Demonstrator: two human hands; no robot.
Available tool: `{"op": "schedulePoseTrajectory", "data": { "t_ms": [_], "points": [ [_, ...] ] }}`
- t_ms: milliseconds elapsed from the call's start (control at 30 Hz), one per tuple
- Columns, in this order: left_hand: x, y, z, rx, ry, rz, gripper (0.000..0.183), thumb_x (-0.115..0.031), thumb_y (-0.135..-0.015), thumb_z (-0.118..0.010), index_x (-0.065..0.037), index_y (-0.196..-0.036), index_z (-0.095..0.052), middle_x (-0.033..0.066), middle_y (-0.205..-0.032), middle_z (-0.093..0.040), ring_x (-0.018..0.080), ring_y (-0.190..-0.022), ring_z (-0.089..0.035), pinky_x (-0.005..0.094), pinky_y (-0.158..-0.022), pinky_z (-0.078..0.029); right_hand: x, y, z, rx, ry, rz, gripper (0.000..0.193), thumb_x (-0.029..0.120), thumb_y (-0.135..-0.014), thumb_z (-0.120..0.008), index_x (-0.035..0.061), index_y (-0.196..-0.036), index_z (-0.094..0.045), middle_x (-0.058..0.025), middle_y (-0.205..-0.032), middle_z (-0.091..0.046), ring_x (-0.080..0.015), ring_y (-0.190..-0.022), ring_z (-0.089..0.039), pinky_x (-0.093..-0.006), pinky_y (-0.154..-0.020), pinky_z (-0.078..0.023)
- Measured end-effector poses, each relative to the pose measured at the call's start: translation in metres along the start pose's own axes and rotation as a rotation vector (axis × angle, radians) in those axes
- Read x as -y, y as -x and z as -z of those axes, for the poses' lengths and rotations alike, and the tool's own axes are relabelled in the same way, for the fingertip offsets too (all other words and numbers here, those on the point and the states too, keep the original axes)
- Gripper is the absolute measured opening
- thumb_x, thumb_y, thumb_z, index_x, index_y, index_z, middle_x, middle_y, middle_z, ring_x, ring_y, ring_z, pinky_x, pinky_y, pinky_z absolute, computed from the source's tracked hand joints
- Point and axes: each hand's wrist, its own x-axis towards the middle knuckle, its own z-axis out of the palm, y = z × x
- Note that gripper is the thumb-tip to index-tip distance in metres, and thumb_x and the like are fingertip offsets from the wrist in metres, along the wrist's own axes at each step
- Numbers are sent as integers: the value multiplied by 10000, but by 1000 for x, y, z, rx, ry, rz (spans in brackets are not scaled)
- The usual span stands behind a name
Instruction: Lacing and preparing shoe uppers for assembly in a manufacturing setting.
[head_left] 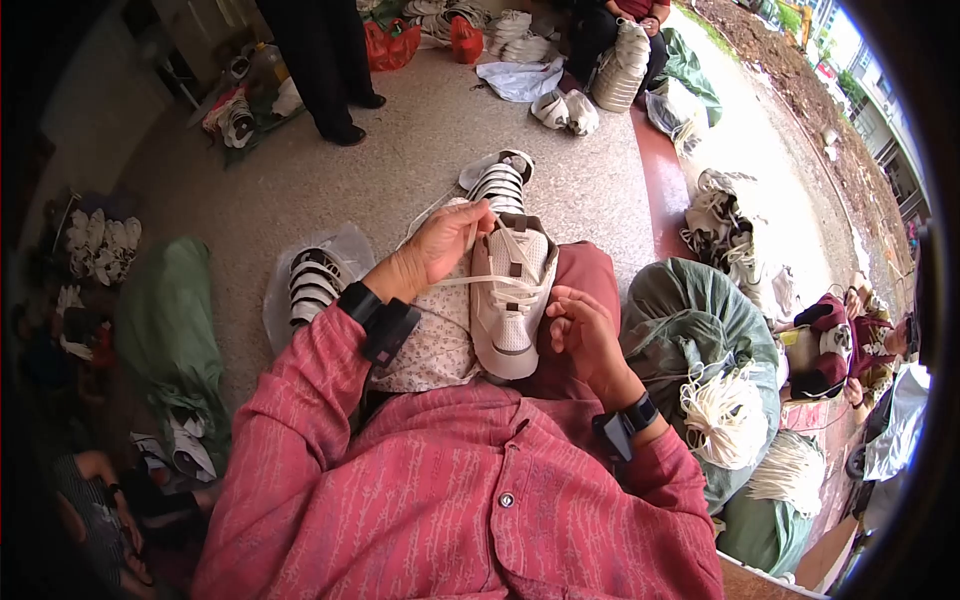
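A white and beige sneaker lies on my lap, toe toward me, over a floral-patterned cloth. White shoelace crosses its tongue in part and runs out to the left side. Near the ankle opening, my left hand pinches a length of this lace between thumb and fingers. On the other side of the shoe, close to the toe, my right hand hovers with loosely bent fingers apart and no lace visible in them. Beyond the sneaker stands a stack of nested striped shoes.
Another striped shoe stack sits on plastic to the left. Green sacks flank me, one at left and one at right with bundled white laces on it. A standing person's legs and seated people are farther off.
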Motion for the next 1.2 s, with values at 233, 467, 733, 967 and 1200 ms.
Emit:
{"op": "schedulePoseTrajectory", "data": {
  "t_ms": [233,467,733,967,1200],
  "points": [
    [-14,90,1,-183,-546,191,367,-383,-972,-509,-42,-1060,-613,34,-859,-579,107,-721,-542,249,-706,-461,29,-24,-25,-129,1440,953,169,196,-893,-592,49,-975,-596,-110,-944,-554,-256,-748,-598,-372,-617,-473],
    [16,100,23,-78,598,243,372,-327,-999,-460,-46,-1242,-470,22,-803,-537,143,-673,-502,281,-635,-479,13,-44,-27,-47,1462,1098,101,119,-879,-573,50,-949,-555,-99,-902,-585,-237,-637,-575,-373,-527,-451],
    [-44,165,177,-425,482,-211,102,-182,-946,-563,-87,-925,-594,57,-951,-575,181,-905,-571,343,-826,-498,90,54,45,35,186,665,151,69,-908,-535,37,-1055,-554,48,-634,-433,-39,-482,-354,-193,-428,-270],
    [-88,215,233,-579,637,-460,159,-171,-970,-516,-59,-983,-628,50,-957,-618,191,-919,-605,364,-886,-496,94,145,211,-711,592,473,136,170,-895,-623,57,-972,-625,-4,-676,-579,-47,-453,-452,-182,-401,-315],
    [-132,219,209,-338,603,-518,259,-177,-1009,-440,-4,-1146,-577,-22,-631,-388,72,-498,-322,213,-392,-253,69,84,120,-514,957,320,189,184,-900,-630,15,-983,-646,-34,-669,-610,-73,-473,-534,-198,-421,-402]
  ]
}}
